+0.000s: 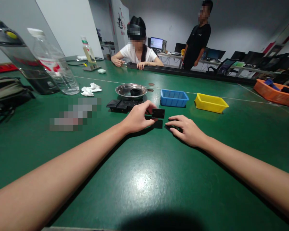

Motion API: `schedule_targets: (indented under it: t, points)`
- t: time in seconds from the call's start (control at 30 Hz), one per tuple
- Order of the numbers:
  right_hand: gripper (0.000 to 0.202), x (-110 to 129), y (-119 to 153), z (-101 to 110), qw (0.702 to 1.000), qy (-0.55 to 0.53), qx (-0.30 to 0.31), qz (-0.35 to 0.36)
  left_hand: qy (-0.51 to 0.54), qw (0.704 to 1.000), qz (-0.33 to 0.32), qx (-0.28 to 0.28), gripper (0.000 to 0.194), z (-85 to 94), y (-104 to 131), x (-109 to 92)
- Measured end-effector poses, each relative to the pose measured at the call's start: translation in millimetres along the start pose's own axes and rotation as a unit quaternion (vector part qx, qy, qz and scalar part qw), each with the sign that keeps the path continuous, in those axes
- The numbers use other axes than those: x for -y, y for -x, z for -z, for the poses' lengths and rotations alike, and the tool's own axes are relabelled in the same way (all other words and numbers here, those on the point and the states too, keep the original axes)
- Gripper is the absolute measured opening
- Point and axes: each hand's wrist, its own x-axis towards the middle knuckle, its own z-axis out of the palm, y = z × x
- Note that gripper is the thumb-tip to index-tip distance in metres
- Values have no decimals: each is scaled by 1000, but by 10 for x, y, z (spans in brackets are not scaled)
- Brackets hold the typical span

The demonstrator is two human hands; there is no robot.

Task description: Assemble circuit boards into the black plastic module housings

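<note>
My left hand (140, 118) grips a small flat black rectangular piece (158, 113) between thumb and fingers, held just above the green table (144, 160). To its right, my right hand (186, 130) rests low on the table, fingers apart and curved, with nothing visible in them. Behind my left hand lies a long black tray-like part (118, 106), partly hidden by that hand. Beyond it stands a round metal dish (121, 91) with a black block (135, 92) inside. A blue bin (174, 98) sits behind the gap between my hands.
A yellow bin (210, 103) stands right of the blue one, and an orange basket (276, 93) at far right. Water bottle (60, 70), crumpled tissues (91, 89) and a dark bag (7, 93) are at left. A person (141, 53) sits across the table; another person (198, 38) stands behind.
</note>
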Motion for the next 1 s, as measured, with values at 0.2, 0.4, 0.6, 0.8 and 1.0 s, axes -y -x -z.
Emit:
schedule_targets:
  t: [0.2,0.4,0.6,0.8,1.0]
  points:
    - [26,-406,0,71,993,51,-51,-96,-14,999,-34,-11,29,24,9,-32]
    - [25,-206,10,82,989,29,-134,-60,-7,999,-29,40,27,-10,20,-72]
    - [28,124,-141,-40,993,-44,-106,-5,-8,996,-51,68,40,-124,14,-110]
    - [27,175,-307,-94,988,-113,-98,-27,7,996,-32,87,38,-138,23,-133]
    - [29,101,-272,-43,972,-207,-82,-80,14,995,4,96,29,-106,42,-111]
